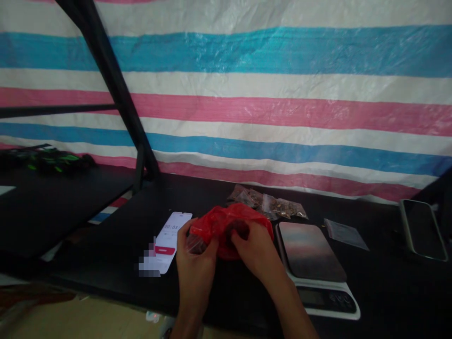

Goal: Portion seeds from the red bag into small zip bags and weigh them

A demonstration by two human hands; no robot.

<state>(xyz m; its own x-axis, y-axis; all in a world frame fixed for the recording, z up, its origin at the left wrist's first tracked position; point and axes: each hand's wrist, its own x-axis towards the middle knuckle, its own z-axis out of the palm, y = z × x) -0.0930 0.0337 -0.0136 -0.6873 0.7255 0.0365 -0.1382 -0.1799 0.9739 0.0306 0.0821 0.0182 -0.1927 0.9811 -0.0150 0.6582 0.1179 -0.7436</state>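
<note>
Where the lit phone lies: just left of the left hand.
Left hand: curled around the red bag's left end, a clear packet between thumb and fingers.
Red bag: between both hands, longer crosswise, neither hand clearly nearer.
Right hand: fingers bent at the bag's folds; cannot tell whether they grip.
Filled packets: behind the bag.
Scale: right of that hand.

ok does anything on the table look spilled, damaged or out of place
No obvious spill or damage. One flat plastic bag lies askew beside the scale, apart from the filled bags behind the red bag.
</note>
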